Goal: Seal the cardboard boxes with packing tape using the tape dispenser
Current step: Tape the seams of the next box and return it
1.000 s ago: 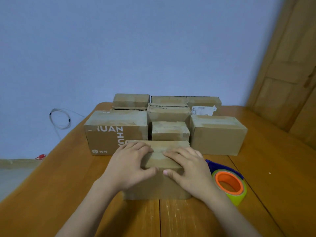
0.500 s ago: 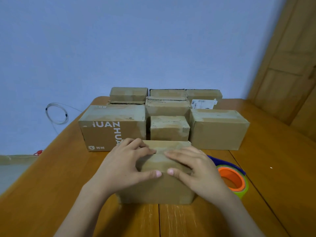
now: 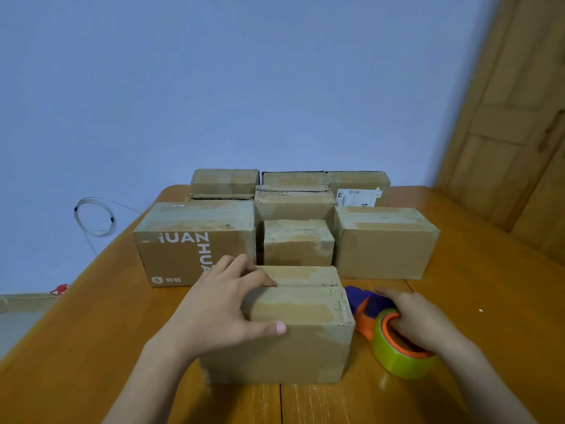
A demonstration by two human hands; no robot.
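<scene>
Left hand (image 3: 223, 307) lying over the near-left top corner of the nearest cardboard box (image 3: 293, 328), fingers spread across the top flaps, thumb pressing along the front upper edge. Right hand (image 3: 419, 322) reaching onto the tape dispenser (image 3: 394, 335) just right of that box, fingers curling down into the orange core of the roll and gripping it, one finger stretching forward over the blue-and-orange handle end. Dispenser lying on its side on the wooden table (image 3: 489, 301), carrying a yellow-green roll of packing tape (image 3: 397, 359) and almost touching the box's right wall. Nearest box sitting at the table's front middle, flaps closed, a dark seam running across its top, worn tape patches showing along the edges. Standing behind it, packed close together: a small box (image 3: 298, 241) directly behind, a larger printed box (image 3: 195, 243) with white letters to the left, a plain box (image 3: 385, 243) to the right. Crowding the far end of the table, more boxes in a back row (image 3: 290, 185), one bearing a white shipping label (image 3: 356, 197). Hanging on the blue wall (image 3: 244, 87) at left, a coil of thin cable (image 3: 94, 217). Rising at the right edge, a wooden door (image 3: 519, 117).
</scene>
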